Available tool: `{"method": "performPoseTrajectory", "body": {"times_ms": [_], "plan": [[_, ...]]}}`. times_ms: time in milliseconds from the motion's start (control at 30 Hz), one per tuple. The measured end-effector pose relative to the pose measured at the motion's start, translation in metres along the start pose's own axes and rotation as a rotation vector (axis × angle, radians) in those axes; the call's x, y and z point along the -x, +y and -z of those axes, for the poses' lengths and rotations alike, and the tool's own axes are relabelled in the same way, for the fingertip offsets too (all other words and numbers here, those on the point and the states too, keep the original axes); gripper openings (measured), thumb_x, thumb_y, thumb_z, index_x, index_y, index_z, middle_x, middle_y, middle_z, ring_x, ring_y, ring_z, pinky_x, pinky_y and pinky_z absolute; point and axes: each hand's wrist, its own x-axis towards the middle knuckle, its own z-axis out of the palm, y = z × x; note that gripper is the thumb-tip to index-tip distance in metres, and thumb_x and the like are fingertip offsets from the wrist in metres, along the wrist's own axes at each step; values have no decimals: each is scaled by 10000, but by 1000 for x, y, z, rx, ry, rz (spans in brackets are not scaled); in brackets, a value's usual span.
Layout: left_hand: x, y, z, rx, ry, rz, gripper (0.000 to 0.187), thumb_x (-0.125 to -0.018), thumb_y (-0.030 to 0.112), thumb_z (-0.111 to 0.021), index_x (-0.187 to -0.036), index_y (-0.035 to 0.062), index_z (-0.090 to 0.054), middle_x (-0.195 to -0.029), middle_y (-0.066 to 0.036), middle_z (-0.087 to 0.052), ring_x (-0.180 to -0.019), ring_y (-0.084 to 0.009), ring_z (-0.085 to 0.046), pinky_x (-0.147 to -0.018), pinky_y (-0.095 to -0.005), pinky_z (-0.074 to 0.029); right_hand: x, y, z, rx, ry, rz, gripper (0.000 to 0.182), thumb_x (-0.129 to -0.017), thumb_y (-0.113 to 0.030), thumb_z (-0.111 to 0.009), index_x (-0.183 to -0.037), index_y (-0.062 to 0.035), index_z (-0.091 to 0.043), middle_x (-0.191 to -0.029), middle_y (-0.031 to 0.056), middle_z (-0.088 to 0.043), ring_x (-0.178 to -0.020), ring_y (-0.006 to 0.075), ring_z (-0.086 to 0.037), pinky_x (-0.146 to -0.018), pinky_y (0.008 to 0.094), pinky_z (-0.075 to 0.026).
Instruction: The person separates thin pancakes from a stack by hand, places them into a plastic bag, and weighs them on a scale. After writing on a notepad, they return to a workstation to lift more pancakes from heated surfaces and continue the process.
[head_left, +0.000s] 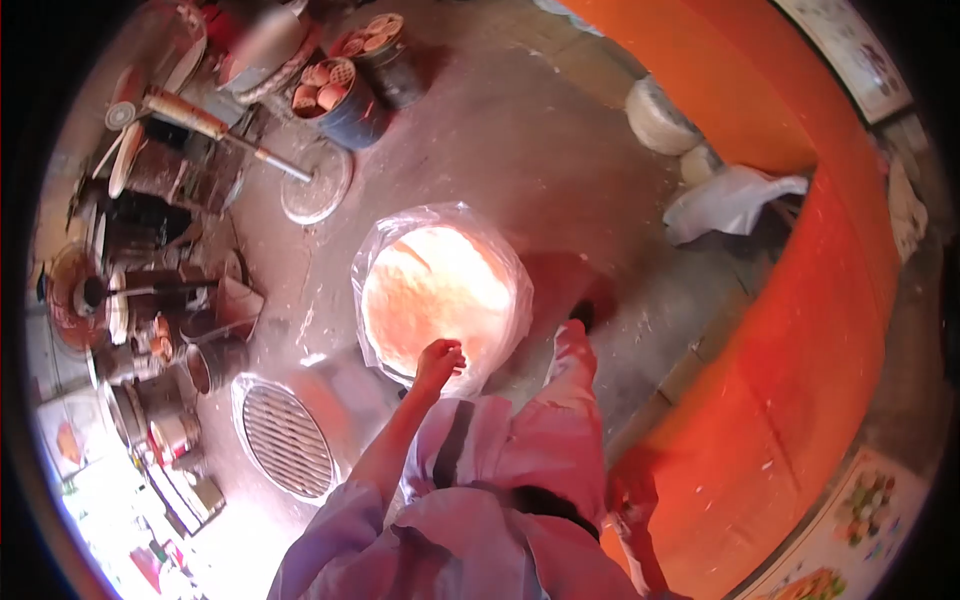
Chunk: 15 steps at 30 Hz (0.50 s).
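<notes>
My left hand (440, 364) is held out over the near edge of a wide round container (520, 335) lined with clear plastic. Its fingers are curled in, and I cannot tell whether they hold anything. A pale, brightly lit mass (430, 300), smooth like dough or batter, fills the container. Down at my right side hangs my right hand (632, 495), dim and blurred against an orange surface, its fingers not distinct. One foot (572, 340) shows just right of the container.
A round ridged grate (285, 436) lies on the floor to the left. Beyond it are cluttered pots and tools, a blue bucket (355, 118) of round pieces, and a disc with a long handle (318, 185). An orange counter (740, 440) curves along the right, near a white plastic bag (730, 205).
</notes>
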Motion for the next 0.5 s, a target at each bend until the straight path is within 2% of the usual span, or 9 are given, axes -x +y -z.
{"method": "performPoseTrajectory", "body": {"times_ms": [67,100,200,233,300,333,367,400,500], "plan": [[-20,6,-25,14,29,30,378,-885,199,-603,-1195,-3,-526,-920,-90,-629,-804,-173,-633,-668,-297,-519,-52,28,5,-110,-137,100,45,-788,-56,-649,-771,-59,-607,-696,129,-552,-641,326,-522,-585,415,-447],[-36,14,-39,24,45,34,421,-879,198,-608,-1233,-6,-509,-965,-95,-625,-839,-172,-629,-681,-301,-519,-87,34,6,-235,-72,148,80,-834,-74,-609,-756,-60,-601,-658,140,-523,-640,335,-529,-569,412,-430],[-67,35,-82,29,210,24,571,-851,195,-632,-1339,-11,-420,-1078,-107,-585,-946,-169,-601,-705,-309,-518,-140,83,39,-8,-362,75,106,-863,-99,-577,-768,-60,-603,-688,149,-551,-693,331,-565,-578,393,-432],[-85,39,-92,21,258,82,699,-815,198,-668,-1397,-13,-345,-1210,-153,-542,-1014,-199,-574,-733,-326,-519,-162,90,49,-98,-298,79,119,-877,-123,-570,-785,-57,-607,-673,145,-549,-640,313,-546,-556,378,-426],[-121,36,-103,-112,411,68,719,-781,223,-690,-1379,-26,-377,-1251,-212,-532,-1078,-274,-570,-846,-351,-493,-193,98,66,-283,-163,62,159,-904,-172,-557,-819,-51,-614,-644,138,-546,-535,278,-510,-511,348,-412],[-137,27,-106,-187,477,73,730,-765,236,-702,-1369,-32,-393,-1271,-241,-527,-1110,-312,-567,-903,-363,-480,-199,106,73,-275,-222,2,157,-903,-182,-561,-833,-52,-614,-644,136,-543,-540,258,-517,-512,341,-414],[-158,15,-102,-226,478,98,792,-773,198,-706,-1425,-6,-305,-1364,-236,-448,-1074,-254,-560,-772,-353,-517,-203,117,80,-263,-280,-59,158,-902,-192,-565,-846,-52,-613,-644,135,-541,-546,239,-524,-512,334,-415],[-167,16,-100,-345,474,129,810,-772,191,-702,-1437,-2,-282,-1391,-236,-420,-1070,-249,-571,-780,-333,-515,-208,127,86,-247,-337,-118,161,-900,-202,-570,-860,-53,-613,-644,133,-538,-551,219,-532,-512,327,-417],[-195,15,-105,-430,555,39,812,-777,178,-687,-1445,-9,-264,-1045,-144,-593,-804,-176,-581,-656,-296,-482,-233,142,98,-232,-293,-145,194,-898,-226,-576,-853,-42,-618,-652,131,-552,-549,190,-524,-499,323,-406]]}}
